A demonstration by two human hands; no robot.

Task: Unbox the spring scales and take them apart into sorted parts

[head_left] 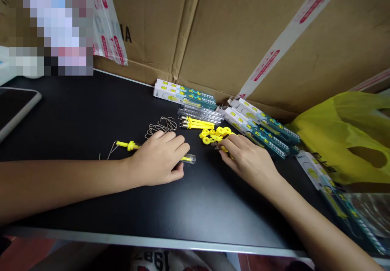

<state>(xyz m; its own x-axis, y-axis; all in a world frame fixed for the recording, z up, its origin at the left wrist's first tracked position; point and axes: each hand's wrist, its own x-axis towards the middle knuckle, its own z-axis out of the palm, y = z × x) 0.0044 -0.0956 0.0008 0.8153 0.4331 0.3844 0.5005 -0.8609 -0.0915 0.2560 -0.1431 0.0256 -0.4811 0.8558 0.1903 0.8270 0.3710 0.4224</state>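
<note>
My left hand [163, 157] is closed around a clear-tubed spring scale [189, 159] that lies low over the black table. Its yellow cap and bent wire hook stick out to the left, and the tube's open-looking end shows on the right. The fingers of my right hand [251, 157] are bent and drawn together at small coiled springs [215, 145], beside yellow ring-ended caps [219, 131]; what they pinch is hidden. Behind the hands lie wire hooks [161, 127], yellow rods with metal ends [201, 124] and clear plastic tubes [202, 114].
Printed narrow boxes [179, 92] lie at the back, with more boxes [258, 131] to the right. A yellow plastic bag [344, 137] bulges at the right edge. A phone [18, 108] rests at left. Large cardboard [237, 31] walls off the table's far side.
</note>
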